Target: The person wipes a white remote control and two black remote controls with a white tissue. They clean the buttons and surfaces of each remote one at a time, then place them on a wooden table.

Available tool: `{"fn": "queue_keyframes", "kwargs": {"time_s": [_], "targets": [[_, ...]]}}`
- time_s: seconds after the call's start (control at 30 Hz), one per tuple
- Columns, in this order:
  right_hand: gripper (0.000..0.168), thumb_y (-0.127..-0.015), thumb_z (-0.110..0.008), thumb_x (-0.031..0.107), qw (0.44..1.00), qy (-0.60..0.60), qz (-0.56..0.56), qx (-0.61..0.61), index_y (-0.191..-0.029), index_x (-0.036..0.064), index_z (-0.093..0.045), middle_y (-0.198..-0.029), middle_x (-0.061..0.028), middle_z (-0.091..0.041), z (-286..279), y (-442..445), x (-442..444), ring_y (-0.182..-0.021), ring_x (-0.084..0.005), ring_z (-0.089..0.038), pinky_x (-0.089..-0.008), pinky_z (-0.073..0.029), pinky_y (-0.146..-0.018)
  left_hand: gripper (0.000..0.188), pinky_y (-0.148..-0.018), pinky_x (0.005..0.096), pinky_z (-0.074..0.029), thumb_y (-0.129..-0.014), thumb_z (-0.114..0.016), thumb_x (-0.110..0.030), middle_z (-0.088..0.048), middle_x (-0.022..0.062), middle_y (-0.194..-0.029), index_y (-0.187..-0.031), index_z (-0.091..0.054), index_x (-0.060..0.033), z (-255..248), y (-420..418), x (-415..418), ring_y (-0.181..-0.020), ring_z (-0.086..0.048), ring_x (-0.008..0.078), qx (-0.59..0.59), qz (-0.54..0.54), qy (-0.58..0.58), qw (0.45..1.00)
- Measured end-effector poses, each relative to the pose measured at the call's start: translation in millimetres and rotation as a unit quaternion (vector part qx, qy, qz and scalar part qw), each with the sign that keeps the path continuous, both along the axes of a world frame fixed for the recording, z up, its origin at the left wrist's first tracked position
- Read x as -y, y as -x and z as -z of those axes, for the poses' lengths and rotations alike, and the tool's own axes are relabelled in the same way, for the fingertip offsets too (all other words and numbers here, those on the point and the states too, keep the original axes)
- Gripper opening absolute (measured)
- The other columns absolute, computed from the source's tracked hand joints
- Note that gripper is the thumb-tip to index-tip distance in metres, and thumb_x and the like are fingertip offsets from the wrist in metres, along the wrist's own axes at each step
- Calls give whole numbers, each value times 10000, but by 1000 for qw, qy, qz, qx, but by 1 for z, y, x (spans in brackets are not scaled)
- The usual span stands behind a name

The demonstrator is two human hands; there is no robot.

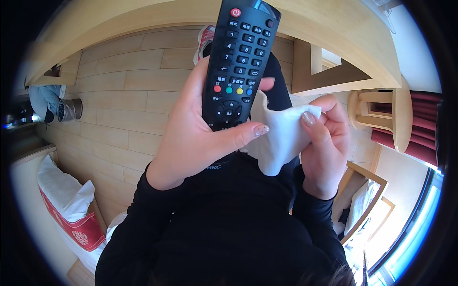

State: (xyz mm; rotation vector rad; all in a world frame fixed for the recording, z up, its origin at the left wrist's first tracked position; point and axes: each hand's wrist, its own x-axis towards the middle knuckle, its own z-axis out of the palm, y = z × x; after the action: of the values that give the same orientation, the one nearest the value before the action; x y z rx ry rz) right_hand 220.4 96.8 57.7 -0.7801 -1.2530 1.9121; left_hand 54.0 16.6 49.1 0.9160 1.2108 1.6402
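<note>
A black HKC remote control point(247, 57) is held upright in my left hand point(193, 139), its button side facing me. The left thumb lies across the lower part of the remote, and a fingertip shows past its right edge. Between thumb and forefinger, my right hand point(327, 143) pinches the upper corner of a white cloth point(282, 136). The cloth hangs in folds between the two hands, its left part close behind the left thumb and the edge of the remote. Whether the left fingers also hold the cloth is hidden.
A pale wooden desk edge point(143, 26) curves across the front. At right stand a wooden stool point(400, 114) by a dark red curtain point(422, 125) and a wood-framed chair point(379, 182). A waste bin point(73, 110) stands at left; below it is a bed with a white pillow point(64, 189).
</note>
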Motion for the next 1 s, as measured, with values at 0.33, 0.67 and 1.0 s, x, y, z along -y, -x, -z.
{"fn": "queue_keyframes", "kwargs": {"time_s": [0.33,0.67,1.0], "targets": [[195,-889,-614,64,995,66,-60,-38,-1057,3,-536,-912,-107,-683,15,1,-6,-821,-125,-656,-224,-505,-736,466,-627,264,-520,-753,-698,26,-619,85,-803,-1149,-454,-9,2,6,0,-700,-606,121,45,-13,37,998],[210,-881,-658,163,994,19,-97,56,-1005,-2,-621,-881,-85,-681,27,-6,-7,-792,-117,-643,-234,-500,-733,429,-625,257,-522,-764,-691,15,-621,76,-814,-1123,-460,-21,-5,13,5,-693,-610,121,52,-62,69,994],[153,-901,-628,127,992,0,-124,17,-998,9,-628,-881,-62,-637,26,-4,-3,-773,-99,-620,-206,-470,-690,437,-604,263,-529,-755,-704,-2,-631,93,-848,-1128,-478,-19,2,26,5,-673,-617,131,70,-30,132,988]]}}
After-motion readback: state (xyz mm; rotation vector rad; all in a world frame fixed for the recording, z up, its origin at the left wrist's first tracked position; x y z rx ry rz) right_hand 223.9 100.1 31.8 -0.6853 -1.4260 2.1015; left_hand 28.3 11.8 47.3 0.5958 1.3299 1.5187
